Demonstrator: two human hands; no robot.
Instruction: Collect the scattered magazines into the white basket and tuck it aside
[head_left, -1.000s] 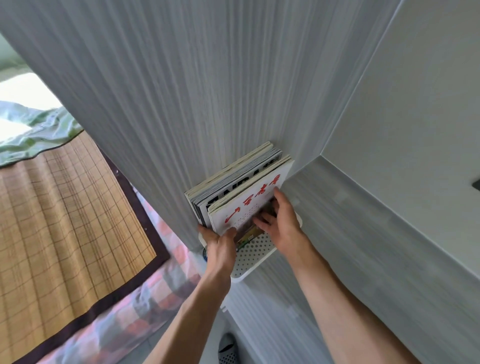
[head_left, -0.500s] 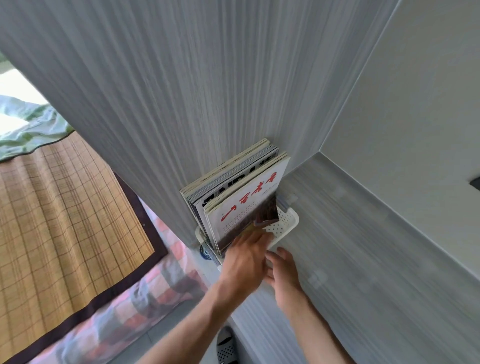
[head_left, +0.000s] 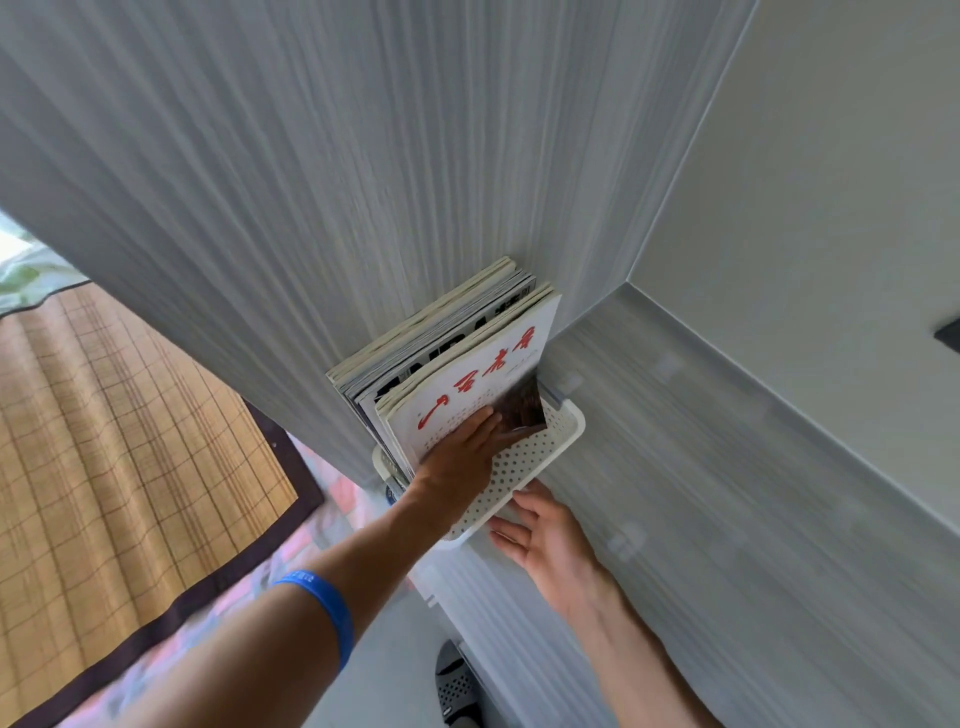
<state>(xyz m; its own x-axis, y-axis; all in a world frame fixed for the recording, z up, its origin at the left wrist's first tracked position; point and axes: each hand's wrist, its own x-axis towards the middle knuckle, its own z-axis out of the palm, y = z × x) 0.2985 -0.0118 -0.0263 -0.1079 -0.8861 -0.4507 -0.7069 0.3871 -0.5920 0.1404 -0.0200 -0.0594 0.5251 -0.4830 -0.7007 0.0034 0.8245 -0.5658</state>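
Left hand (head_left: 460, 460) presses flat on the magazines (head_left: 457, 364) in the basket (head_left: 524, 467); right hand (head_left: 545, 535), fingers spread, touches its rim at the shelf (head_left: 727, 467) edge.

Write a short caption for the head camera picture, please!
Left hand presses upright magazines in the white basket; right hand touches its rim.

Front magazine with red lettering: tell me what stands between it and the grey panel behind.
Head view: several more upright magazines stand packed between the front magazine and the grey panel.
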